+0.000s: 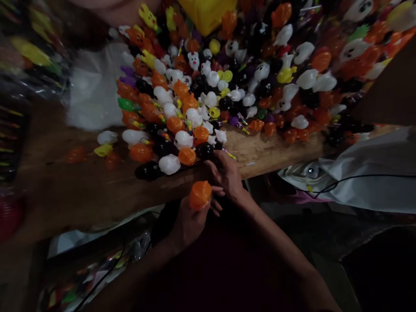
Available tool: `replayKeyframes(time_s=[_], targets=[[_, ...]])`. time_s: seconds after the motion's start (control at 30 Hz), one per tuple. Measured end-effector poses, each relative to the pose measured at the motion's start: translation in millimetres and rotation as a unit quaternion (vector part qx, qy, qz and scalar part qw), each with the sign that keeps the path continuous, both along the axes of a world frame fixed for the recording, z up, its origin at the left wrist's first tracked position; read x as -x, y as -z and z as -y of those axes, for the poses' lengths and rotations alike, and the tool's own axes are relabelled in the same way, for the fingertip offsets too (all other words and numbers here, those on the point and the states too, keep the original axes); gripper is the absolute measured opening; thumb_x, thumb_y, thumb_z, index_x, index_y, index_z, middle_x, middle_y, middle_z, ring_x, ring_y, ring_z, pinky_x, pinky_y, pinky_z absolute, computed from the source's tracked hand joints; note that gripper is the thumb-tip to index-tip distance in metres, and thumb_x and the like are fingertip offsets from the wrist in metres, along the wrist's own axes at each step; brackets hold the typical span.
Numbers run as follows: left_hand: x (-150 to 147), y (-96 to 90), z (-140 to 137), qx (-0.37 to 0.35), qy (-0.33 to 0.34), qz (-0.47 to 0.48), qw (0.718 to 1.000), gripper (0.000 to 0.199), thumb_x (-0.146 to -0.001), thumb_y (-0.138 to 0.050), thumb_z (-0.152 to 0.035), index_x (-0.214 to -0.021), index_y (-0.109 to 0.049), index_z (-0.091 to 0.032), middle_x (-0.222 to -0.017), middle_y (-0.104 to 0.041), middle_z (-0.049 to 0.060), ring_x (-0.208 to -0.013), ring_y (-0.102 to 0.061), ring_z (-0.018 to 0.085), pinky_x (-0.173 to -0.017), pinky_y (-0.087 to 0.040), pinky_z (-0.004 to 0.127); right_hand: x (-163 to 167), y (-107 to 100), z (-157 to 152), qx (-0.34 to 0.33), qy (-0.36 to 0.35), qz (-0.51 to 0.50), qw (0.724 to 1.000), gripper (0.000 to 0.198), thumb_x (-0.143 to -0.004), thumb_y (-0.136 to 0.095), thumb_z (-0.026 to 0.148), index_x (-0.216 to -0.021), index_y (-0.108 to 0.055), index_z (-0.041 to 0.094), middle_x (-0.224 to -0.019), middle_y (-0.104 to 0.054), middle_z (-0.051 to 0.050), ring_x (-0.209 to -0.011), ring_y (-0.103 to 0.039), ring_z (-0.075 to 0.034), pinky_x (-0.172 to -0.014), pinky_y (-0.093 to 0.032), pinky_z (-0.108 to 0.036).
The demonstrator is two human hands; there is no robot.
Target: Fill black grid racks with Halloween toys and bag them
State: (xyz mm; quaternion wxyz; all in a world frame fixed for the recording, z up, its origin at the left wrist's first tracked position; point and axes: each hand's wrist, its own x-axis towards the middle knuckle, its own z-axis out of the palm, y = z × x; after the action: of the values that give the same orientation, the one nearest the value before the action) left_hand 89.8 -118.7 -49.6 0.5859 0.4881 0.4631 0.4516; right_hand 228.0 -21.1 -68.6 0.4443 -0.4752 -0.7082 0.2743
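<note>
Passage is available over the bare wood of the table (97,195) at left, and along a narrow strip right of centre. The toy pile (194,117) obstructs low travel from centre to upper right. Loose toys (107,137) partly block the approach to the white bag (94,86), upper left. At lower centre, the left hand (191,216) and right hand (229,175) crowd the table's front edge.

The held figure (200,195) is orange, the tabletop (264,154) brown with wood grain.
</note>
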Motion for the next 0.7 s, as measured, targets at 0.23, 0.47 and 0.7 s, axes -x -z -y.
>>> replayKeyframes(time_s=[0.23, 0.47, 0.7], targets=[[-27.1, -11.3, -17.8, 0.022, 0.069, -0.109, 0.991, 0.026, -0.094, -0.047, -0.034, -0.081, -0.062, -0.017, -0.067, -0.065, 0.003, -0.055, -0.061, 0.015, -0.047, -0.049, 0.023, -41.8, -43.9, 75.6, 0.004, 0.049, -0.003, 0.999, 0.019, -0.094, -0.063, 0.030, -0.110, -0.071, 0.024, -0.110, -0.073, -0.008, -0.102, -0.068, -0.022, -0.091, -0.056, -0.036], [-47.0, -15.1, -49.5, 0.046, 0.150, -0.184, 0.970, 0.024, -0.079, -0.062, -0.033, -0.096, -0.069, -0.018, -0.081, -0.072, 0.006, -0.061, -0.062, 0.017, -0.054, -0.049, 0.027, -52.7, -43.5, 55.9, 0.091, 0.119, -0.032, 0.988, 0.024, -0.094, -0.065, 0.043, -0.093, -0.070, 0.020, -0.088, -0.073, -0.003, -0.080, -0.067, -0.017, -0.075, -0.055, -0.028], [20.9, -11.6, -5.8, 0.169, 0.056, -0.193, 0.965, 0.036, -0.084, -0.064, -0.050, -0.110, -0.072, -0.027, -0.086, -0.074, 0.002, -0.047, -0.056, 0.013, -0.042, -0.048, 0.027, -81.8, -19.2, -44.0, -0.037, 0.196, 0.218, 0.955, 0.044, -0.096, -0.056, 0.053, -0.114, -0.069, 0.015, -0.101, -0.074, -0.013, -0.091, -0.066, -0.025, -0.085, -0.054, -0.040]])
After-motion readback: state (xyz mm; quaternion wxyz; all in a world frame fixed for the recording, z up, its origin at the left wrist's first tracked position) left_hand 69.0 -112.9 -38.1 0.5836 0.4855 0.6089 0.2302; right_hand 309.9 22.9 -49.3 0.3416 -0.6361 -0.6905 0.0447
